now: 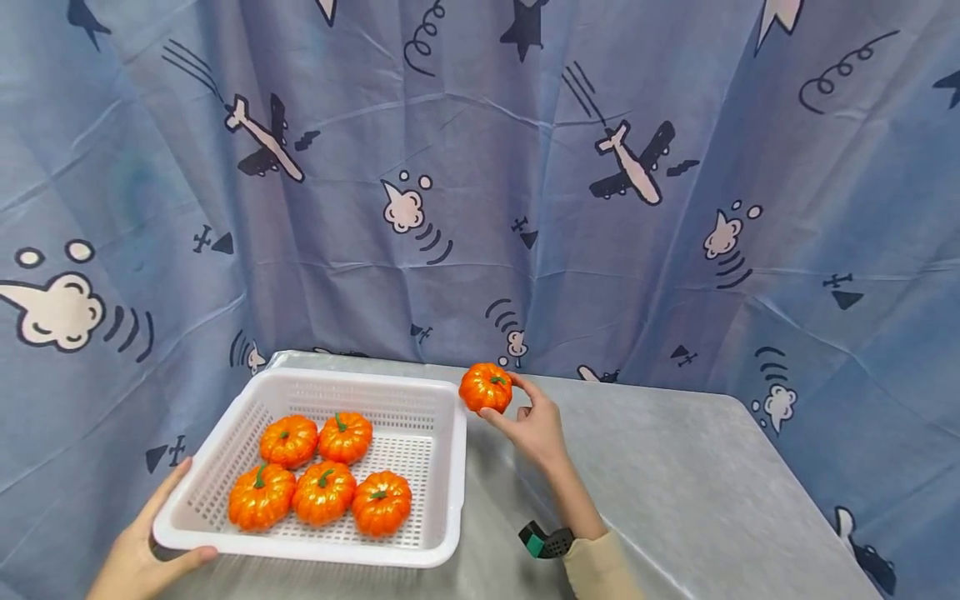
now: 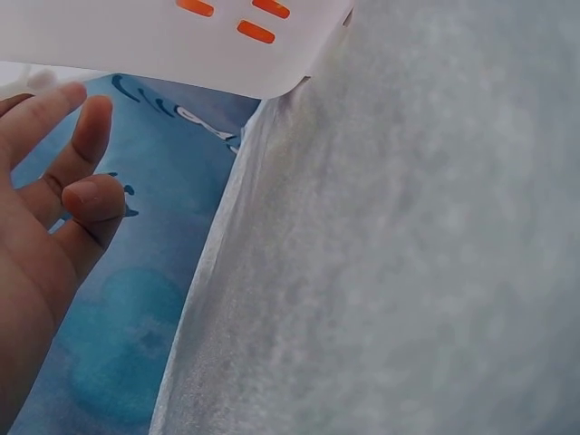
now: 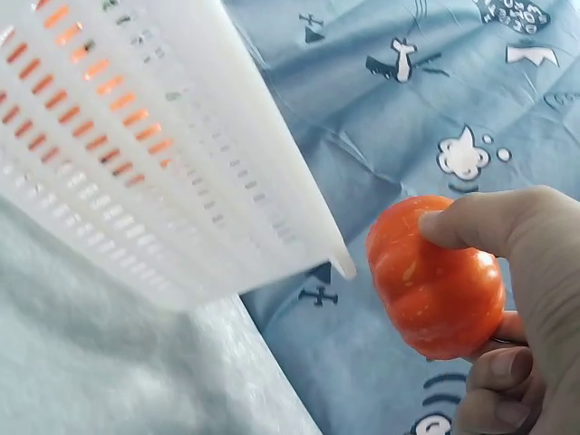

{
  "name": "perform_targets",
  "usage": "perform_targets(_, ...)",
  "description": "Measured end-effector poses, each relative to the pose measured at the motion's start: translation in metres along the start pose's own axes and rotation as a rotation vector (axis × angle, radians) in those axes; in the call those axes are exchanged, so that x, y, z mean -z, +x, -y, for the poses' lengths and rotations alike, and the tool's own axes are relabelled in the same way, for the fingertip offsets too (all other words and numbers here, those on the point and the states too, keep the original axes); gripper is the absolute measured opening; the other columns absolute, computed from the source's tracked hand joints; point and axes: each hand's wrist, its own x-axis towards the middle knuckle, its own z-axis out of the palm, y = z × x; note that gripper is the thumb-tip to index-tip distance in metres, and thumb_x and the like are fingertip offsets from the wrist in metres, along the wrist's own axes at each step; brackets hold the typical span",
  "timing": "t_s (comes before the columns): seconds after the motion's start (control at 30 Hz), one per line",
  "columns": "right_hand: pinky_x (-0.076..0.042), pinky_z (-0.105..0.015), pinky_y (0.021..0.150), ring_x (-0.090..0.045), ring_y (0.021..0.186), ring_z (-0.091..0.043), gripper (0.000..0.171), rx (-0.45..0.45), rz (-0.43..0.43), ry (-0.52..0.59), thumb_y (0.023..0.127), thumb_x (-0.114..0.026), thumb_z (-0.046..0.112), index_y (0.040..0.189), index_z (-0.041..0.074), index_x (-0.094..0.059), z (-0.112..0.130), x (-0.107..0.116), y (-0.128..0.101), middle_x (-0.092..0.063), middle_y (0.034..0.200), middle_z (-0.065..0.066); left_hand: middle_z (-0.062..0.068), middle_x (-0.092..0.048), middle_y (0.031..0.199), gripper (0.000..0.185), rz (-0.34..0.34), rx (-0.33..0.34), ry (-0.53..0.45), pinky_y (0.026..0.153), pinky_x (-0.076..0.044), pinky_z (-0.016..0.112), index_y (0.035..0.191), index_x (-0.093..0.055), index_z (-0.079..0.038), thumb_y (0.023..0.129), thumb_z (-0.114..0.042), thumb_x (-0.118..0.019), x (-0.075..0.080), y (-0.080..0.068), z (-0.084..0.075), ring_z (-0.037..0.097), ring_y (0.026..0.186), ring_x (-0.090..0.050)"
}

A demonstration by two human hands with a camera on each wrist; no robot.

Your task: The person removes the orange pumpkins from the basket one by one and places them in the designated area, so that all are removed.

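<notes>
My right hand (image 1: 534, 421) pinches a small orange pumpkin (image 1: 486, 388) between thumb and fingers, just beyond the basket's right rim. In the right wrist view, the thumb presses on the side of this pumpkin (image 3: 435, 281), clear of the basket wall (image 3: 263, 163). A white plastic basket (image 1: 315, 548) with slotted walls holds several orange pumpkins (image 1: 324, 493) with green stems, grouped left of its middle. At the front left corner, my left hand (image 1: 146, 542) grips the basket with thumb at the front rim and fingers along the left side. Its remaining fingers (image 2: 91, 131) hang loosely below the rim.
The basket stands on a table with a grey-white cover (image 1: 675, 467), which extends to the right. Behind and beside it hangs a blue curtain (image 1: 465, 208) printed with planes and clouds. A dark band with a green patch (image 1: 536, 543) sits at the right wrist.
</notes>
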Motion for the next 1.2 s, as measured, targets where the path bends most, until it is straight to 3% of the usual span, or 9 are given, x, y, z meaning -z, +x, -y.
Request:
perform_targets(0.33, -0.036, -0.026, 0.049, -0.036, 0.048, -0.017, 0.072, -0.066, -0.07, -0.103, 0.084, -0.09, 0.029, 0.146, 0.006, -0.062, -0.034, 0.007, 0.012, -0.065, 0.14, -0.02, -0.048, -0.036, 0.124, 0.123, 0.007, 0.022, -0.002, 0.075, -0.04, 0.01, 0.172, -0.021, -0.022, 0.075, -0.012, -0.096, 0.0, 0.001, -0.004, -0.012, 0.095, -0.051)
perform_targets(0.47, -0.057, -0.043, 0.08, -0.067, 0.088, -0.036, 0.07, -0.043, -0.101, -0.15, 0.084, -0.089, 0.027, 0.143, 0.0, -0.063, -0.053, 0.004, 0.015, -0.065, 0.14, -0.022, -0.051, -0.033, 0.122, 0.123, 0.001, 0.014, -0.008, 0.075, -0.039, 0.009, 0.172, -0.021, -0.021, 0.074, -0.011, -0.096, 0.001, 0.001, -0.004, -0.012, 0.095, -0.051)
perform_targets(0.57, -0.047, -0.059, 0.11, -0.058, 0.132, -0.044, 0.073, -0.045, -0.113, -0.177, 0.084, -0.089, 0.028, 0.143, -0.004, -0.061, -0.066, 0.0, 0.016, -0.063, 0.142, -0.025, -0.051, -0.033, 0.122, 0.123, -0.002, 0.012, -0.004, 0.075, -0.038, 0.008, 0.172, -0.021, -0.021, 0.074, -0.011, -0.096, 0.001, 0.001, -0.004, -0.012, 0.096, -0.051)
perform_targets(0.6, -0.043, -0.062, 0.113, -0.056, 0.135, -0.045, 0.074, -0.05, -0.117, -0.181, 0.084, -0.089, 0.028, 0.144, -0.006, -0.06, -0.071, -0.002, 0.017, -0.062, 0.143, -0.026, -0.051, -0.033, 0.122, 0.123, -0.001, 0.014, -0.006, 0.075, -0.037, 0.007, 0.172, -0.021, -0.021, 0.074, -0.011, -0.096, 0.001, 0.001, -0.004, -0.012, 0.096, -0.051)
perform_targets(0.73, -0.041, -0.063, 0.114, -0.055, 0.136, -0.046, 0.076, -0.073, -0.135, -0.199, 0.084, -0.089, 0.029, 0.144, -0.007, -0.059, -0.085, -0.007, 0.015, -0.061, 0.144, -0.027, -0.035, -0.05, 0.129, 0.124, 0.012, 0.043, 0.016, 0.075, -0.038, 0.009, 0.172, -0.019, -0.021, 0.075, -0.014, -0.096, 0.0, 0.001, -0.004, -0.012, 0.095, -0.05)
perform_targets(0.83, -0.043, -0.063, 0.113, -0.057, 0.134, -0.046, 0.075, -0.075, -0.147, -0.208, 0.084, -0.089, 0.03, 0.143, -0.007, -0.059, -0.094, -0.011, 0.013, -0.062, 0.142, -0.027, 0.008, -0.064, 0.138, 0.125, 0.03, 0.061, 0.029, 0.074, -0.042, 0.013, 0.172, -0.016, -0.019, 0.076, -0.014, -0.096, 0.001, 0.002, -0.006, -0.012, 0.094, -0.05)
perform_targets(0.93, -0.044, -0.062, 0.112, -0.057, 0.133, -0.046, 0.077, -0.075, -0.145, -0.208, 0.085, -0.089, 0.032, 0.144, -0.008, -0.058, -0.099, -0.014, 0.012, -0.062, 0.141, -0.028, -0.007, -0.065, 0.138, 0.124, 0.03, 0.047, 0.011, 0.073, -0.043, 0.014, 0.172, -0.016, -0.019, 0.077, -0.013, -0.095, 0.0, 0.001, -0.006, -0.012, 0.094, -0.051)
perform_targets(1.03, -0.046, -0.061, 0.111, -0.056, 0.135, -0.047, 0.08, -0.076, -0.135, -0.197, 0.086, -0.089, 0.034, 0.146, -0.007, -0.057, -0.102, -0.015, 0.011, -0.06, 0.144, -0.028, -0.04, -0.046, 0.127, 0.123, 0.021, 0.037, 0.004, 0.074, -0.043, 0.013, 0.172, -0.018, -0.021, 0.076, -0.013, -0.095, 0.0, 0.002, -0.003, -0.011, 0.094, -0.052)
perform_targets(1.2, -0.048, -0.061, 0.109, -0.056, 0.136, -0.046, 0.082, -0.063, -0.117, -0.2, 0.085, -0.09, 0.033, 0.148, -0.007, -0.056, -0.105, -0.016, 0.011, -0.059, 0.147, -0.028, -0.01, -0.061, 0.133, 0.123, 0.029, 0.056, 0.031, 0.073, -0.043, 0.014, 0.172, -0.017, -0.024, 0.078, -0.018, -0.096, -0.001, 0.003, 0.0, -0.011, 0.094, -0.052)
